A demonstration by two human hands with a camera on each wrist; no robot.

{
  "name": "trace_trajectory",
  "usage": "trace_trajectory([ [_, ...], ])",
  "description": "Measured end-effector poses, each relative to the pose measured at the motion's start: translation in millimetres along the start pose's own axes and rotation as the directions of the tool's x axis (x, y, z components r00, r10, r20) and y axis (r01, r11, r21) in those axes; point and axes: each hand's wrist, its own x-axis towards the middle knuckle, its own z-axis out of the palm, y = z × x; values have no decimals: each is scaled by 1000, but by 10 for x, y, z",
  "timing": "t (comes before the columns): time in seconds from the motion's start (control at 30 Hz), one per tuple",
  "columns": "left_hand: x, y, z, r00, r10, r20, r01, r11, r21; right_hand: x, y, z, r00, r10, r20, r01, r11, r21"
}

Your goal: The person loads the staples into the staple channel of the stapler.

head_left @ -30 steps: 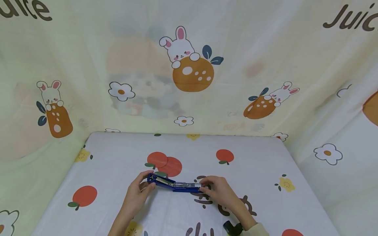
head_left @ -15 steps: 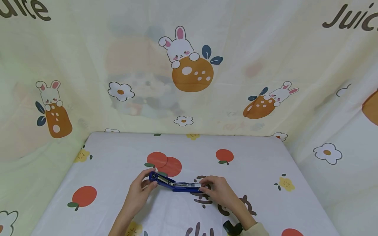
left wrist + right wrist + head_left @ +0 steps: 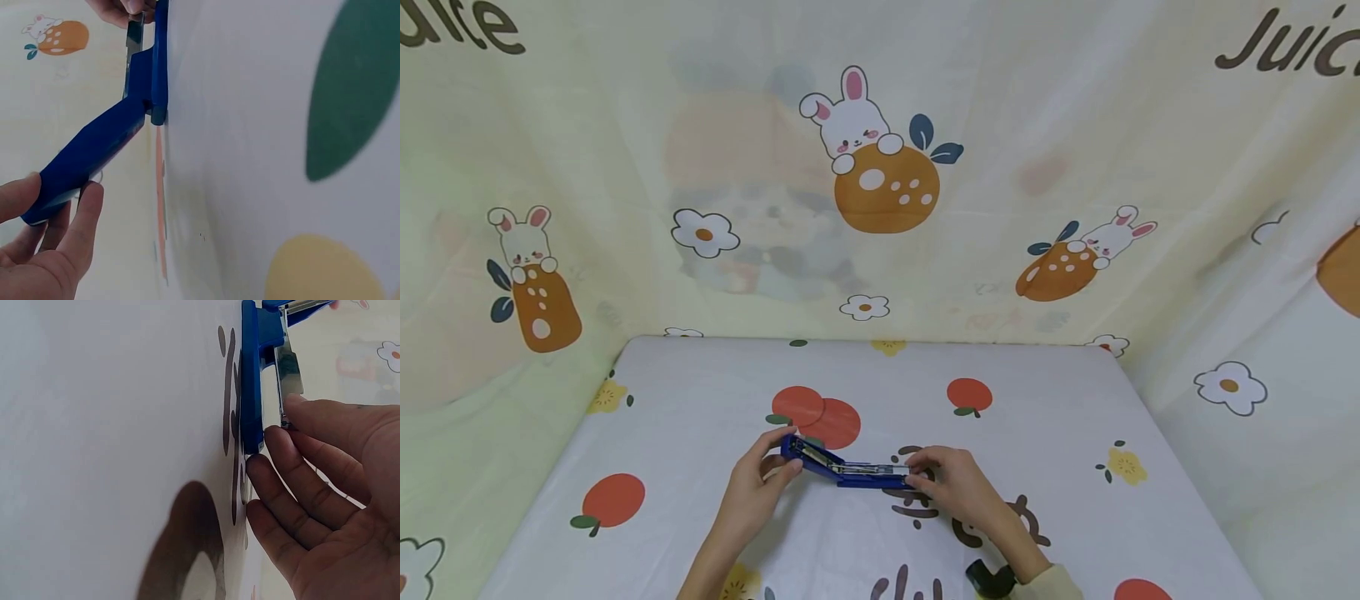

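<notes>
A blue stapler [image 3: 872, 481] lies on the table, its base flat and its top cover [image 3: 94, 153] swung up and back to the left. My left hand [image 3: 755, 483] pinches the end of that raised cover between thumb and fingers. At the other end, my right hand [image 3: 958, 485] has its thumb and forefinger on the tip of the metal staple magazine [image 3: 289, 372], pinching it. The magazine stands apart from the base [image 3: 252, 394], with a gap between them in the right wrist view. The other right fingers lie next to the base's front end.
A white cloth [image 3: 1037, 433] printed with fruit and flowers covers the table. Patterned curtains [image 3: 760, 167] hang behind it and along both sides. A black object [image 3: 990, 577] sits beside the right wrist and sleeve.
My left hand has shifted slightly up and to the right, lifting the stapler's cover a little more steeply. The right hand and the base keep nearly the same place.
</notes>
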Motion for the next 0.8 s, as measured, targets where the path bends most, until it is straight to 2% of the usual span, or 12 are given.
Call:
trace_trajectory([
  [0.2,0,-5,11,1000,21,-5,-21,1000,7,-7,-11,-1,1000,2,-6,-2,1000,6],
  [0.8,10,15,38,1000,16,5,-16,1000,-13,9,14,5,1000,4,-2,-4,1000,0],
])
